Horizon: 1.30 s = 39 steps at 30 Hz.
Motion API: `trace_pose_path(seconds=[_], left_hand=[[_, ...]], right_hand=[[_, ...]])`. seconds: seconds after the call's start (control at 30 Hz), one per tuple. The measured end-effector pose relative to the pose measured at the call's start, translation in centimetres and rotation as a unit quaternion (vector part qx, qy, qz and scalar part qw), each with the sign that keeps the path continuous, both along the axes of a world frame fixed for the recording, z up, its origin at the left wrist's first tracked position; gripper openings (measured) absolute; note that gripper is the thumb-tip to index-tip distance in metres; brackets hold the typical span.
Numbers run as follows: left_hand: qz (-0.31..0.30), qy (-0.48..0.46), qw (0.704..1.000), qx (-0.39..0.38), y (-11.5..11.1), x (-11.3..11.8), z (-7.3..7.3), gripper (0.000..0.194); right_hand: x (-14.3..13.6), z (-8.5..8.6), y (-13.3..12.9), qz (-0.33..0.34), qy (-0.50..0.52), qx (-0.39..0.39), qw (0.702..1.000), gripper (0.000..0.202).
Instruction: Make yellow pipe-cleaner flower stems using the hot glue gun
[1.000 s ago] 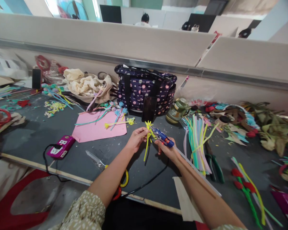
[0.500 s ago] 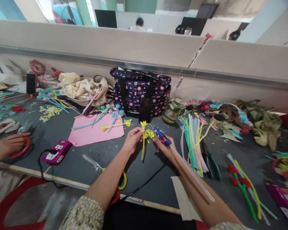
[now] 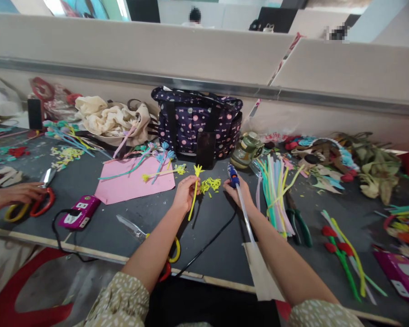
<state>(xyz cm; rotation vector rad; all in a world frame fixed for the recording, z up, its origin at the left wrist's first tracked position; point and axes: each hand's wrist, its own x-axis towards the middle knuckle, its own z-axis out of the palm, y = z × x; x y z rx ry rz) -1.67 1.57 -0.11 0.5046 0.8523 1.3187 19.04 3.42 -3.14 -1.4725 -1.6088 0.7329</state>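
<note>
My left hand (image 3: 186, 193) pinches a yellow pipe-cleaner flower (image 3: 197, 171), its petals up and its stem hanging down below the fingers. To the right, my right hand (image 3: 240, 193) is wrapped round a blue hot glue gun (image 3: 233, 176); a long clear glue stick (image 3: 246, 218) sticks out of its back toward me. Between the hands lies a small pile of cut yellow pieces (image 3: 210, 185) on the dark table. Scissors (image 3: 131, 227) with yellow and red handles lie partly under my left forearm.
A pink sheet (image 3: 136, 186) carries pipe-cleaner flowers. Behind stand a patterned bag (image 3: 184, 122), a phone (image 3: 206, 150) and a green jar (image 3: 247, 152). Pipe cleaners (image 3: 276, 195) and pliers (image 3: 300, 225) lie right. At left, another person's hand (image 3: 17, 197) rests by scissors near a purple power strip (image 3: 80, 212).
My right hand has drawn the glue gun away from the flower, to the right and more upright. My left hand has shifted slightly left with the flower. The other person's scissors have turned.
</note>
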Motion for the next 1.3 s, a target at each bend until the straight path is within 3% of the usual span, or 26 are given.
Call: trace_pose_path(seconds=[0.23, 0.43, 0.6, 0.7, 0.83, 0.93, 1.03, 1.17, 1.3], left_hand=[[0.040, -0.030, 0.999, -0.015, 0.4, -0.2, -0.5, 0.017], [0.102, -0.022, 0.993, -0.052, 0.6, -0.4, -0.5, 0.017], [0.126, -0.001, 0.991, -0.038, 0.5, -0.3, -0.3, 0.014], [0.130, 0.002, 0.991, -0.030, 0.4, -0.4, -0.4, 0.014], [0.088, -0.020, 0.996, -0.018, 0.4, -0.3, -0.7, 0.016], [0.010, -0.035, 0.999, -0.001, 0.3, -0.1, -0.8, 0.018], [-0.041, -0.028, 0.999, 0.009, 0.1, 0.1, -0.8, 0.019], [-0.026, -0.030, 0.999, -0.002, 0.2, 0.0, -1.0, 0.017], [0.028, -0.037, 0.999, -0.007, 0.5, -0.3, -1.1, 0.015]], right_hand=[[-2.3, 0.7, -1.4, 0.054, -0.149, -0.013, 0.987, 0.016], [-3.6, 0.6, -1.9, 0.051, -0.253, -0.029, 0.966, 0.026], [-4.4, 0.2, -2.1, 0.064, -0.310, -0.041, 0.948, 0.024], [-4.0, 0.0, -2.1, 0.066, -0.266, -0.042, 0.961, 0.021], [-3.6, 0.4, -2.0, 0.050, -0.031, -0.028, 0.998, 0.019], [-3.8, 1.0, -2.0, 0.029, 0.162, -0.036, 0.986, 0.022], [-4.1, 1.6, -2.2, 0.005, 0.263, -0.058, 0.963, 0.025], [-3.6, 1.5, -2.0, -0.011, 0.266, -0.082, 0.961, 0.031], [-2.9, 0.6, -1.6, 0.020, 0.143, -0.086, 0.986, 0.032]])
